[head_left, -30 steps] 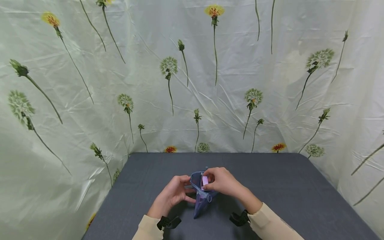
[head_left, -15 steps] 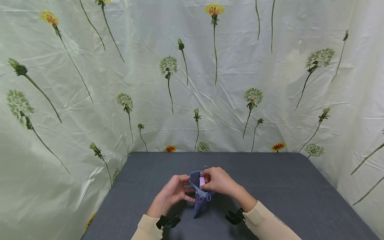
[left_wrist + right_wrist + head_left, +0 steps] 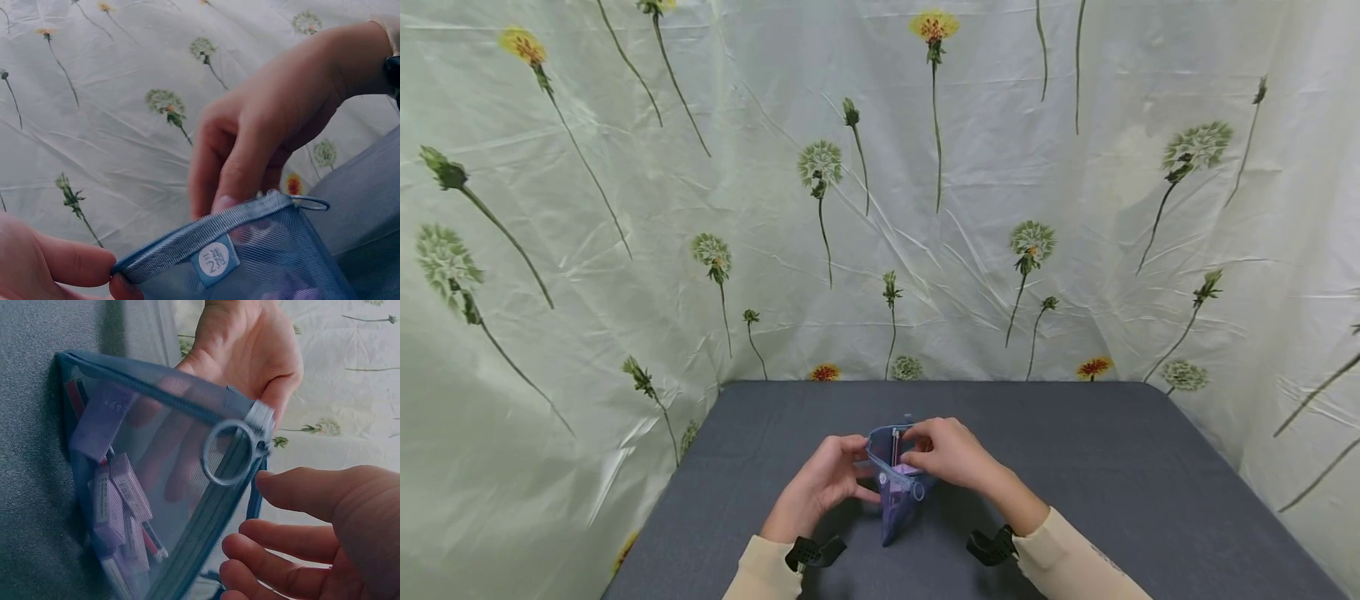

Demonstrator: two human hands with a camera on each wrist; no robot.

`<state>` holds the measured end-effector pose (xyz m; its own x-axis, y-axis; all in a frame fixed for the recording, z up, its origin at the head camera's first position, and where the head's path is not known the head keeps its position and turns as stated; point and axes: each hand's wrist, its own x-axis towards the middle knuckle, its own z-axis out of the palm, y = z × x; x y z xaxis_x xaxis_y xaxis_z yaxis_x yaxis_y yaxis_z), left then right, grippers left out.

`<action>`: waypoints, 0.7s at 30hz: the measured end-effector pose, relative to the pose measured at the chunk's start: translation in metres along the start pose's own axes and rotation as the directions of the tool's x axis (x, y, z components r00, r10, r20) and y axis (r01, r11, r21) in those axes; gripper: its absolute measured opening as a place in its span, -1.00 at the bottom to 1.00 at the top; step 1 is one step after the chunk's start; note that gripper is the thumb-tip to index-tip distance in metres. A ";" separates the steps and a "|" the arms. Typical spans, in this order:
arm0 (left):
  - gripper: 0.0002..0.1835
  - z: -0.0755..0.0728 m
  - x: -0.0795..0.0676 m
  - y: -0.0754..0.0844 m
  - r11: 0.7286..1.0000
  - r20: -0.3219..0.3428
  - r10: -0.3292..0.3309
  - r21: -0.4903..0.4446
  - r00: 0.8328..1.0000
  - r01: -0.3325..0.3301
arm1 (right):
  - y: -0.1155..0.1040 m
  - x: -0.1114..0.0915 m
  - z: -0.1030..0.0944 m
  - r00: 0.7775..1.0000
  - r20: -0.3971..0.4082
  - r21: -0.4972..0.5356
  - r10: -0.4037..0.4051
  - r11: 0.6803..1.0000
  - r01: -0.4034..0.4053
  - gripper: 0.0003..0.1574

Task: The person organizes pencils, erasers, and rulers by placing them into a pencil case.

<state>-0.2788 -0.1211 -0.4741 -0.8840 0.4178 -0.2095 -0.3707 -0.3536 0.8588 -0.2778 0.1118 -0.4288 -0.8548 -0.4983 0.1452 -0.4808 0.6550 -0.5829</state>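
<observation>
A blue mesh zipper pouch [image 3: 891,508] stands upright on the table, its mouth unzipped. My left hand [image 3: 829,477] pinches the rim at the left side between thumb and finger; its other fingers spread behind the mesh in the right wrist view. At the mouth is my right hand [image 3: 953,454], fingertips just inside the rim and loosely bent, with nothing between them. Several small lilac blocks [image 3: 109,509], like erasers, show through the mesh among thin sticks with red parts. One lilac block [image 3: 906,470] lies below the right fingers, near a thin upright stick [image 3: 896,446].
A dark grey table [image 3: 1075,483] extends around the pouch. Behind and beside it hangs a pale curtain [image 3: 760,200] with dandelion prints. The zipper's ring pull [image 3: 226,453] hangs from the pouch's near corner. A round white label [image 3: 214,259] is on its side.
The right hand has let go of the lilac block, which has dropped lower in the pouch. The pouch and left hand have shifted slightly left.
</observation>
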 end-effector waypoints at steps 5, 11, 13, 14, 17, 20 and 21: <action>-0.75 -0.002 -0.003 0.004 0.999 -0.039 0.016 0.042 0.999 -0.014 | 0.002 -0.007 -0.002 1.000 -0.027 -0.016 0.004 1.000 -0.004 -0.68; -0.74 0.002 -0.006 0.005 0.993 -0.087 0.044 0.116 0.995 -0.034 | 0.008 -0.016 -0.004 0.998 -0.056 -0.026 0.024 0.999 -0.025 -0.72; -0.74 0.004 -0.005 0.004 0.985 -0.108 0.073 0.165 0.992 -0.054 | 0.011 -0.020 -0.006 0.998 -0.063 -0.024 0.032 0.999 -0.033 -0.74; -0.74 0.006 -0.005 0.003 0.979 -0.117 0.092 0.193 0.989 -0.068 | 0.013 -0.021 -0.007 0.997 -0.066 -0.022 0.034 0.999 -0.035 -0.75; -0.73 0.011 -0.004 0.002 0.957 -0.140 0.151 0.271 0.979 -0.109 | 0.020 -0.029 -0.009 0.997 -0.078 -0.024 0.031 0.999 -0.032 -0.76; -0.73 0.016 -0.003 0.001 0.936 -0.156 0.199 0.322 0.968 -0.140 | 0.028 -0.035 -0.011 0.996 -0.084 -0.026 0.040 0.999 -0.042 -0.76; -0.73 0.017 -0.003 0.001 0.931 -0.164 0.210 0.336 0.964 -0.146 | 0.031 -0.037 -0.012 0.995 -0.086 -0.028 0.045 0.998 -0.047 -0.76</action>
<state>-0.2715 -0.1085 -0.4651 -0.9767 0.1909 -0.0981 -0.1204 -0.1089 0.9867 -0.2628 0.1572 -0.4426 -0.8891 -0.4174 0.1875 -0.4451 0.6937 -0.5663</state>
